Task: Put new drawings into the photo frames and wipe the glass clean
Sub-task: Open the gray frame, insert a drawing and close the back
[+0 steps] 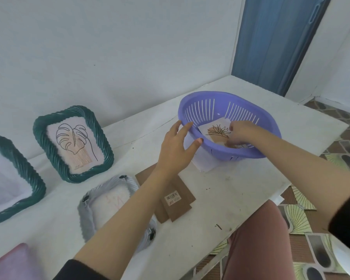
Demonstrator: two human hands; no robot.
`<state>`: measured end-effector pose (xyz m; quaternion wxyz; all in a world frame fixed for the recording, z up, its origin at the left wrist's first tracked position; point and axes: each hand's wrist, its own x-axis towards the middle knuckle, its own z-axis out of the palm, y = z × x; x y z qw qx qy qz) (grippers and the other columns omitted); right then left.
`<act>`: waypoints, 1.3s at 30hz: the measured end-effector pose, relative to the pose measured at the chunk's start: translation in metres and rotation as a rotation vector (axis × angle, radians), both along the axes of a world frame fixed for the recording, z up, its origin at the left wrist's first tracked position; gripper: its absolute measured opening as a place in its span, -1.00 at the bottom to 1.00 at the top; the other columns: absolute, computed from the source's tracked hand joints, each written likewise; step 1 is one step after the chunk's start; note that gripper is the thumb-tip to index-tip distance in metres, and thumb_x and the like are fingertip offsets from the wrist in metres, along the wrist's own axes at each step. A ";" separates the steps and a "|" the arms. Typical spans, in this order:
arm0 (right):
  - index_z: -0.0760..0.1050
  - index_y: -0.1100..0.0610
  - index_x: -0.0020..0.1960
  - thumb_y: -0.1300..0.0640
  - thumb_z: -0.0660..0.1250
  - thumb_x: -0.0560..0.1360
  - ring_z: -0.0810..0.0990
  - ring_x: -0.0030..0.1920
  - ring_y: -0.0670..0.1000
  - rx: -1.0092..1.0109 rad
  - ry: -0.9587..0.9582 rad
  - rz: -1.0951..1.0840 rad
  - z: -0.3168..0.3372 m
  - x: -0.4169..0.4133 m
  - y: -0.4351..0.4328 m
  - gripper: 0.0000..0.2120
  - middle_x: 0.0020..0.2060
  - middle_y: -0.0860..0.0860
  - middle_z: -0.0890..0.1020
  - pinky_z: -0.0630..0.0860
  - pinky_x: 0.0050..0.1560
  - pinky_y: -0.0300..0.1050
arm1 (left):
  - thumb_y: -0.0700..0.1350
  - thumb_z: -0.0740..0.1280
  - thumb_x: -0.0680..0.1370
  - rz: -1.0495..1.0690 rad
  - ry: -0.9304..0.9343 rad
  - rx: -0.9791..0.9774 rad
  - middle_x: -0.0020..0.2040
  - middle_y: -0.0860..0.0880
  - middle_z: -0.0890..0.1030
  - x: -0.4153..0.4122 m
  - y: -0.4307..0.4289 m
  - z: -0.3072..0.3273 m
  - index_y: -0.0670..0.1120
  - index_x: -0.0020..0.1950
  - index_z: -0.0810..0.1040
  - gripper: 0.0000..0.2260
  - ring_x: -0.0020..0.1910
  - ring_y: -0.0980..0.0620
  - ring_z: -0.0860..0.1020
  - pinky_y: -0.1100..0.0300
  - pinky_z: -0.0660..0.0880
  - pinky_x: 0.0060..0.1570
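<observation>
Head view, single entry.

- Left hand [176, 146]: arm reaches forward over the table [230, 188]. The fingers are spread and nearly straight, and the thumb and forefinger rest on the near rim of the basket [230, 155] without closing round it.
- Right hand [240, 134]: inside the basket, palm down, well apart from the left. The fingers curl over the right edge of the drawing [216, 131]. Whether they pinch the sheet cannot be told.
- Basket: purple plastic, oval, with a smooth rim and vertical slots in the wall. It stands on a white paper sheet [202, 165].
- Drawing: pale paper with a black line sketch of a spiky plant over a tan patch. It lies face up on the basket floor with the leaves pointing toward the far wall. The hand covers part of it, so its long axis is unclear.
- Green frame [50, 152]: twisted rope-like moulding with rounded corners. It holds a monstera leaf print, and its long axis runs away from the viewer.
- Second green frame [28, 170]: same moulding, at the left edge, cut off by the picture.
- Grey frame [87, 219]: lies back side up, with black clips, partly under the left forearm.
- Backing boards [180, 209]: brown and flat, overlapping just beside the grey frame. One bears a barcode sticker [173, 198].
- Pink cloth [10, 263]: soft, at the near left corner.
</observation>
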<state>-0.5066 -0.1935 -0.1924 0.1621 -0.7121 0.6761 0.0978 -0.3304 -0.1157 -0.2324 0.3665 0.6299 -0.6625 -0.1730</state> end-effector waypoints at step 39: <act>0.35 -0.02 0.29 -0.17 0.22 0.46 0.33 0.29 -0.19 -0.465 -0.945 0.480 -0.002 0.089 0.122 -0.55 0.22 -0.19 0.41 0.20 0.25 -0.41 | -0.43 0.29 0.43 0.197 0.804 0.054 -0.10 -0.10 0.60 0.090 0.080 0.055 -0.06 0.02 0.47 -0.69 -0.23 0.00 0.59 0.19 0.53 -0.34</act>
